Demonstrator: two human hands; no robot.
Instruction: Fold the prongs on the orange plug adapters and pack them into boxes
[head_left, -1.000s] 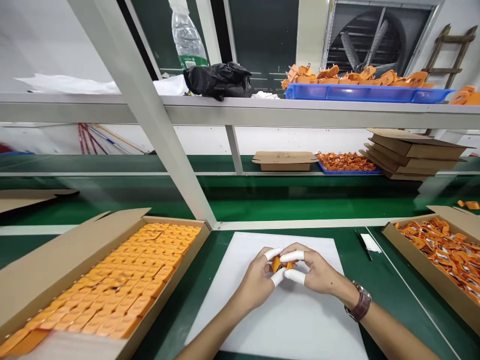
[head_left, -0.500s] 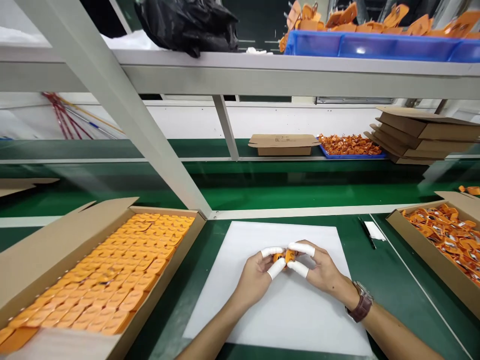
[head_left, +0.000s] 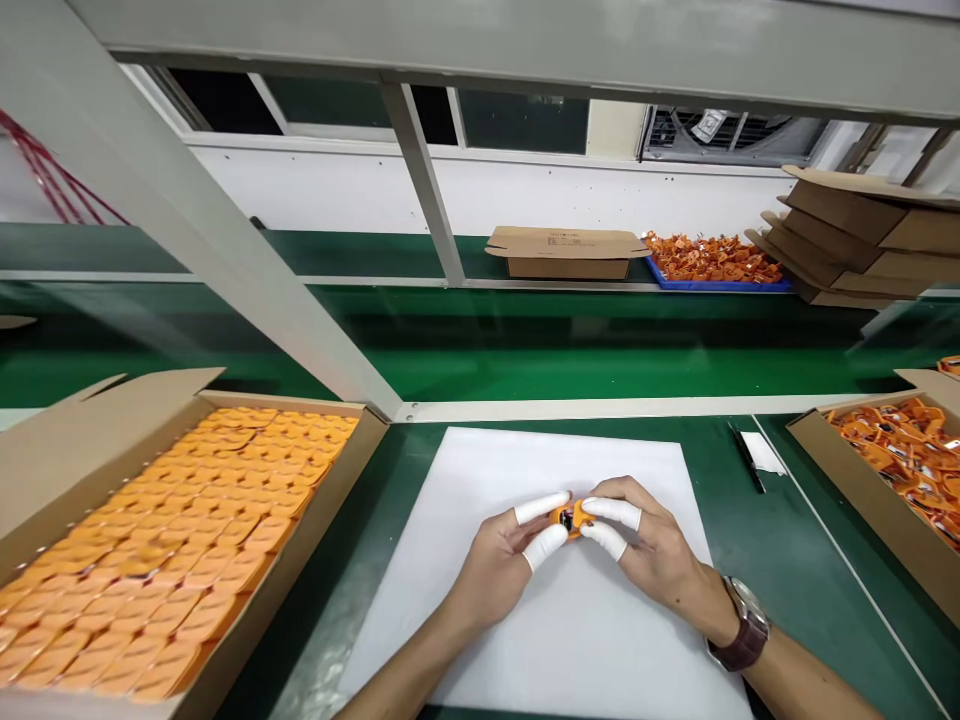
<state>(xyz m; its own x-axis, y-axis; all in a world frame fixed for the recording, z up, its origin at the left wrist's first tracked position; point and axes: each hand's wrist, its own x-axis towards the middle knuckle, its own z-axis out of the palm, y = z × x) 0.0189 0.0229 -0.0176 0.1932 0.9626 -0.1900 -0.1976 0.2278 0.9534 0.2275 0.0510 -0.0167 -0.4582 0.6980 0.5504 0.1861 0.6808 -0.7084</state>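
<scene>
Both hands meet over a white sheet (head_left: 600,640) and hold one small orange part (head_left: 571,518) between them. White covers wrap the thumb and index finger of each hand. My left hand (head_left: 501,562) pinches the part's left side, where something dark shows. On its right side, the thumb and index finger of my right hand (head_left: 651,545) are closed on it. A watch with a brown strap (head_left: 742,625) is on the right wrist. The fingertips hide much of the part.
At left, an open carton (head_left: 300,540) holds rows of orange parts. Another carton (head_left: 862,470) of loose orange parts stands at right, near a black pen (head_left: 747,458). Behind are a closed box (head_left: 568,250), a blue tray (head_left: 724,285) of orange parts and stacked cartons (head_left: 862,235).
The view has tilted downward, so the upper shelf's bag and blue bin have left the picture. Both hands still hold the orange part, which appears slightly turned.
</scene>
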